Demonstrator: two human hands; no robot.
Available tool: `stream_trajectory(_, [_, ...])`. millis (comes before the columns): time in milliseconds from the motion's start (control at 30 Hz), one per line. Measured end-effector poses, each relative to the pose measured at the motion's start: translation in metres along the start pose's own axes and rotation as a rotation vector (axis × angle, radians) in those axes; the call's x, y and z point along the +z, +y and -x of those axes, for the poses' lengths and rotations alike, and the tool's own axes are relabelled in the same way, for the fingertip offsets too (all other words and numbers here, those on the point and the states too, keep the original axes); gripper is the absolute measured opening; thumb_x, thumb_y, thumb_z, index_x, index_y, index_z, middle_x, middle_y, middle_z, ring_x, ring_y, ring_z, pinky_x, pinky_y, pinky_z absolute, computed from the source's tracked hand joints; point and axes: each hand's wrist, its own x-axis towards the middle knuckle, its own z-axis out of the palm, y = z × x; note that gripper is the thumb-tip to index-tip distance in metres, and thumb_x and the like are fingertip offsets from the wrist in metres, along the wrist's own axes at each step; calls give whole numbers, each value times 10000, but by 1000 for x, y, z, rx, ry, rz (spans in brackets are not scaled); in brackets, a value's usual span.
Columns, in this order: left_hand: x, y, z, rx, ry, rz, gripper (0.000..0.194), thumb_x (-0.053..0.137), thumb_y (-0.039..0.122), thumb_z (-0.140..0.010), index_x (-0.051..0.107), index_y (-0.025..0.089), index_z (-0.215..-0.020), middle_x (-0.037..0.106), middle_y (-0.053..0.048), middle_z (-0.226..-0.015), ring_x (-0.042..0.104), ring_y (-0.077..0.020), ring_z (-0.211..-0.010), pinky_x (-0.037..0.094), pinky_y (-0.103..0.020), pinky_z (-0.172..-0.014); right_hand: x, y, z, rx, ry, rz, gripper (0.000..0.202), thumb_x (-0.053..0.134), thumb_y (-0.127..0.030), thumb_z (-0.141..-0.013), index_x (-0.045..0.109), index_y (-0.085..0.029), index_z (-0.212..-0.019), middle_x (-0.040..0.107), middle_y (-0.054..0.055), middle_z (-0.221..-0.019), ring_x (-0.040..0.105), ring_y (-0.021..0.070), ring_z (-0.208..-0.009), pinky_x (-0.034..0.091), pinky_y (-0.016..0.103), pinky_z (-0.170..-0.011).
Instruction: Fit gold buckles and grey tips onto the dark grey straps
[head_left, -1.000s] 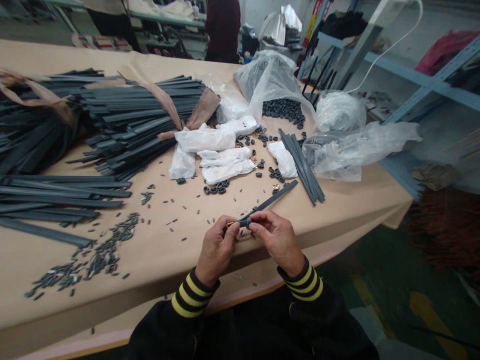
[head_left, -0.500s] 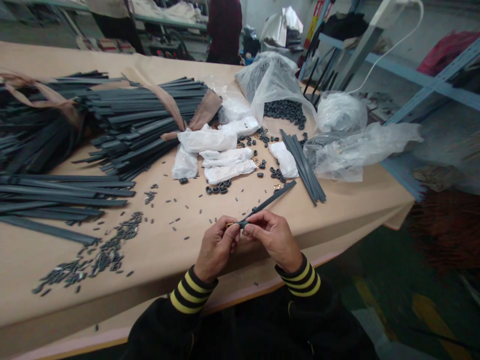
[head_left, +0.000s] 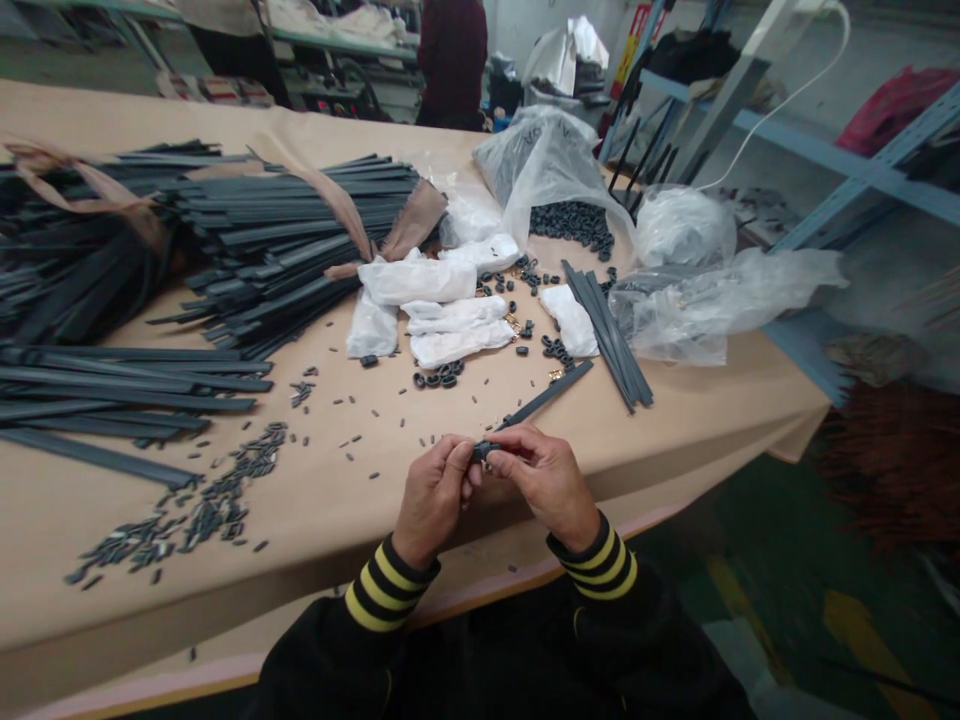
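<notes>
The left hand (head_left: 433, 495) and the right hand (head_left: 551, 480) meet just over the near edge of the paper-covered surface (head_left: 337, 510), both closed in a pinch on the end of a dark strap (head_left: 550, 393); the fingertips hide most of that end. From there the strap slants away over the surface, up and to the right, its far end near a bunch of loose dark strips (head_left: 609, 335). Small dark pieces (head_left: 214, 507) lie scattered to the left of the hands, beside more long strips (head_left: 127, 385) and a tied bundle (head_left: 292, 225). White packets (head_left: 459, 330) and small dark loops (head_left: 439, 375) sit beyond the hands, and an open clear bag (head_left: 541, 165) farther back spills more loops. Behind the surface stands a person in a dark red top (head_left: 451, 60)
</notes>
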Motion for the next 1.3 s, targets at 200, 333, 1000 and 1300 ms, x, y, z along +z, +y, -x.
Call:
stream_trajectory(200, [6,-3,1,119,95,-218,265,387,309,-860,534,177,-684,487,23,-521,464,-97,-475,385,-200,-484,3,-10,0,-36,-46,176,143,571,-146,-738,645,-193,-850,602,30,-836,565,141,-788,459,237,-673])
stream_trajectory(333, [5,-5,2,101,68,-190,289,344,334,-868,565,173,-777,506,20,-552,471,-100,-461,388,-208,-464,4,-8,0,23,-14,251,104,603,-184,-716,580,-178,-818,589,-2,-733,542,127,-687,423,232,-639])
stream_trajectory(1000, [-8,-2,-2,-12,-84,75,177,491,339,-806,512,165,-832,471,59,-516,368,-57,-385,304,-174,-374,-37,-36,-13,-344,-33,695,259,524,-219,-806,553,-158,-1056,594,96,-977,526,205,-913,399,334,-813])
stream_trajectory(1300, [-12,4,-3,10,-202,-45,202,472,339,-815,538,155,-763,471,53,-484,388,-68,-414,316,-185,-410,-56,-41,-6,-76,-484,940,218,493,-303,-827,576,-173,-673,590,31,-591,532,141,-563,341,246,-536])
